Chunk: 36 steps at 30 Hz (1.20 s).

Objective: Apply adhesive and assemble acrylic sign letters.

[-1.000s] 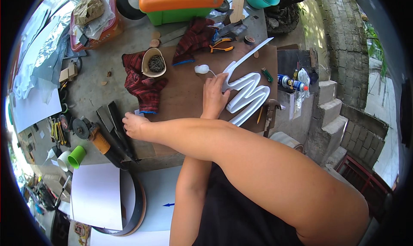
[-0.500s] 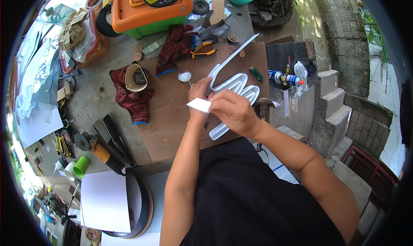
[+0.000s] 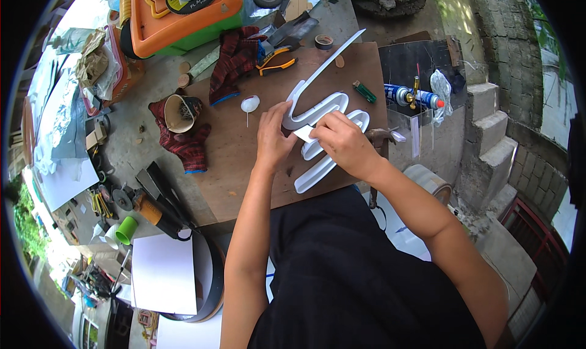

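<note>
A long white strip, bent into several loops with one straight end reaching up and away, lies on the brown board. My left hand is at its left bend, fingertips closed against the strip. Between the thumb and fingers of my right hand is a small flat white piece, held over the loops. Left of the strip lies a round white blob on a thin stick. A green lighter rests beyond the loops.
Further back are orange-handled pliers, a tape roll, red-black gloves and an orange-green toolbox. A cup of nails and an angle grinder stand left. Gas canisters and a clamp are right.
My right hand has moved right and lowered the white piece from above my left wrist to the strip's loops. The left hand has shifted slightly left; the whole view has also shifted.
</note>
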Available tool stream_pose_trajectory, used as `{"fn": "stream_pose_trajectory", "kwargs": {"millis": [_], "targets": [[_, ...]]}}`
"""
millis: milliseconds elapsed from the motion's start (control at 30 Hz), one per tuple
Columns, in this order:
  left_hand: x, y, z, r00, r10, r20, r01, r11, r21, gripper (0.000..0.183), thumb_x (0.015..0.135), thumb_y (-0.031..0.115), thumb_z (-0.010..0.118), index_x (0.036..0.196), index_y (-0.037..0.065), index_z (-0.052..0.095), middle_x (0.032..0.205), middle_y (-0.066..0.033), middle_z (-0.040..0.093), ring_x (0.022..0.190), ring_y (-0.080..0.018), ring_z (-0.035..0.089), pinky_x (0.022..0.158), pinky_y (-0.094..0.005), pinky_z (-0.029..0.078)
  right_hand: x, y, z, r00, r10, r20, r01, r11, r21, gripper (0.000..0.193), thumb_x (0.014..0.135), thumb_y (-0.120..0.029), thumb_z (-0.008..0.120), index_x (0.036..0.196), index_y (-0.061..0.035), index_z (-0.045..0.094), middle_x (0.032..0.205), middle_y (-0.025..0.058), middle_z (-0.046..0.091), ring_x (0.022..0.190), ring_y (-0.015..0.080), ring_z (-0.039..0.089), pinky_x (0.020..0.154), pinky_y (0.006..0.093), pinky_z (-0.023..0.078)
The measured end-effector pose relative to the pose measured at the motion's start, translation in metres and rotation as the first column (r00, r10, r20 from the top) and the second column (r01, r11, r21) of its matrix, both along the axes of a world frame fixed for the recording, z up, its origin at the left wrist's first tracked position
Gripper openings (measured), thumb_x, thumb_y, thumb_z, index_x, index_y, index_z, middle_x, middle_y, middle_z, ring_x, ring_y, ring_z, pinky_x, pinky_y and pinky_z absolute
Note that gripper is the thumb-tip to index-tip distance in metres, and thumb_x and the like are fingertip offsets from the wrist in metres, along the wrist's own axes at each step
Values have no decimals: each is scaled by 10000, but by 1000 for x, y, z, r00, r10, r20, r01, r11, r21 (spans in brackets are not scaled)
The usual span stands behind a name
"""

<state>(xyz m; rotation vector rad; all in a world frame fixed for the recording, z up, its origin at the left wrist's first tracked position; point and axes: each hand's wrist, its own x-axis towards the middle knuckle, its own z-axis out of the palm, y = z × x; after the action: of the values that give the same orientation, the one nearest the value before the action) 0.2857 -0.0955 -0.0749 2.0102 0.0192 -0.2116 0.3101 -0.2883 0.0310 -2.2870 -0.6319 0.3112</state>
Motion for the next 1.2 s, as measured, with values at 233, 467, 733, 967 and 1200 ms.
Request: {"fn": "stream_pose_trajectory", "kwargs": {"millis": [233, 467, 733, 967, 1200], "targets": [[-3, -9, -6, 997, 60, 40, -62, 997, 54, 722, 641, 17, 843, 1337, 101, 672, 1295, -93, 691, 1145, -329, 618, 1024, -431, 500, 6, -1, -47, 993, 7, 119, -4, 1000, -24, 65, 828, -6, 677, 869, -26, 630, 904, 112, 567, 875, 295, 621, 789, 409, 545], [-7, -21, -18, 974, 178, 138, -191, 978, 88, 615, 655, -22, 818, 1250, 112, 743, 1221, -71, 710, 1058, -296, 636, 938, -404, 531, 14, 1, -55, 989, 38, 145, -37, 999, -14, 51, 814, -4, 654, 853, -28, 632, 874, 108, 540, 842, 274, 609, 744, 377, 539], [-10, -25, -24, 957, 230, 175, -253, 960, 121, 611, 652, 2, 843, 1242, 140, 763, 1129, -63, 703, 1005, -283, 638, 893, -403, 535, 33, -17, -39, 1000, -1, 27, 1, 1000, 16, 501, 723, -75, 859, 1189, -107, 677, 1090, 79, 588, 1015, 281, 597, 873, 413, 496], [-11, -25, -21, 968, 216, 129, -234, 962, 139, 605, 658, 9, 852, 1242, 135, 758, 1129, -60, 708, 1022, -286, 641, 914, -398, 528, 38, -33, -37, 994, -18, 105, 28, 995, -94, 501, 728, -79, 864, 1185, -124, 662, 1155, 57, 601, 1096, 273, 583, 936, 420, 455], [-12, -24, -21, 971, 215, 109, -231, 958, 169, 592, 692, 37, 878, 1263, 139, 759, 1151, -64, 711, 1073, -271, 647, 950, -384, 540, 76, -52, -54, 955, -98, 281, 131, 986, -102, 319, 796, 39, 685, 1073, -115, 726, 1088, 26, 650, 1088, 263, 597, 903, 416, 452]]}}
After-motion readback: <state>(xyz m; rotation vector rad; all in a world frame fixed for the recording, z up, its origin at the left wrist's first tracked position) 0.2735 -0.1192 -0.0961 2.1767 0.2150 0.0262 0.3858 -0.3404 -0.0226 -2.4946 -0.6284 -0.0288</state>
